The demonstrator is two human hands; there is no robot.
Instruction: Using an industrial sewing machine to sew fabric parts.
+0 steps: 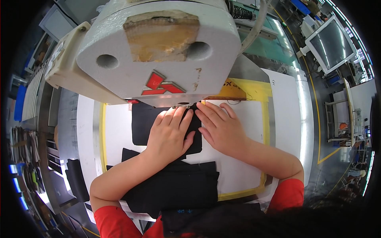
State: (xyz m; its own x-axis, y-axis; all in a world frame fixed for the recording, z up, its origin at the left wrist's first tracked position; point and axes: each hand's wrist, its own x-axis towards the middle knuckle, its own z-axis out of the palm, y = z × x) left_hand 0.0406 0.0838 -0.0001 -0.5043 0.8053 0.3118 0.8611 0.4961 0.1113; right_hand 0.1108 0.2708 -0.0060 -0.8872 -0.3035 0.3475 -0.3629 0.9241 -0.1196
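Observation:
A white sewing machine head with a red emblem hangs over the work surface. Under it lies a piece of black fabric on a white board edged with yellow tape. My left hand rests flat on this fabric, fingers stretched toward the machine's underside. My right hand lies at the fabric's right edge, its fingers extended and spread, fingertips close to the left hand's. The needle area beyond my fingertips is mostly hidden by the machine head.
Nearer me, a stack of black fabric pieces overlaps the board's front edge. More dark fabric sits at the left. A yellow piece lies behind my right hand. At the far right stands a monitor; shelves line the left.

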